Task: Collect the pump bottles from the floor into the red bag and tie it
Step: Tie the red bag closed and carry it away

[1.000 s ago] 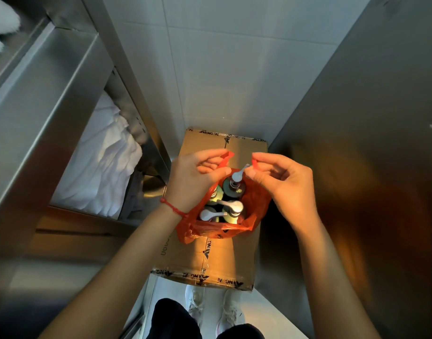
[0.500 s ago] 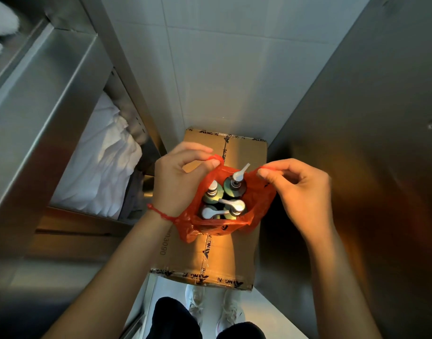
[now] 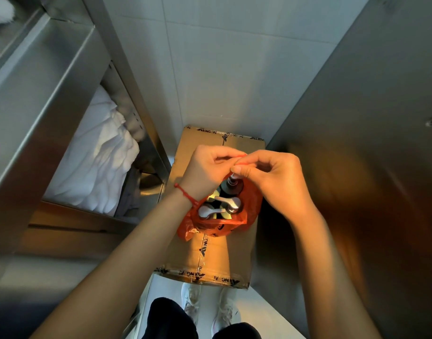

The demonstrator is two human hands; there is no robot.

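Whereas half a second ago they held the handles apart, left hand (image 3: 205, 171) and right hand (image 3: 271, 179) now pinch them together above the pump bottles (image 3: 221, 207) in the red bag (image 3: 253, 204), so knotting looks begun.

A: The thin red plastic bag (image 3: 253, 206) is crinkled and faintly glossy, and the silver pump heads of the bottles (image 3: 228, 203) inside it shine like polished plastic or metal.

B: And beneath it?

A: A matt brown cardboard box (image 3: 237, 255), sealed with glossy printed tape (image 3: 202, 250). The brushed steel shelving (image 3: 41, 94) has a dull sheen; soft white crumpled cloth (image 3: 97, 165) lies in it. The pale wall tiles (image 3: 224, 77) look smooth.
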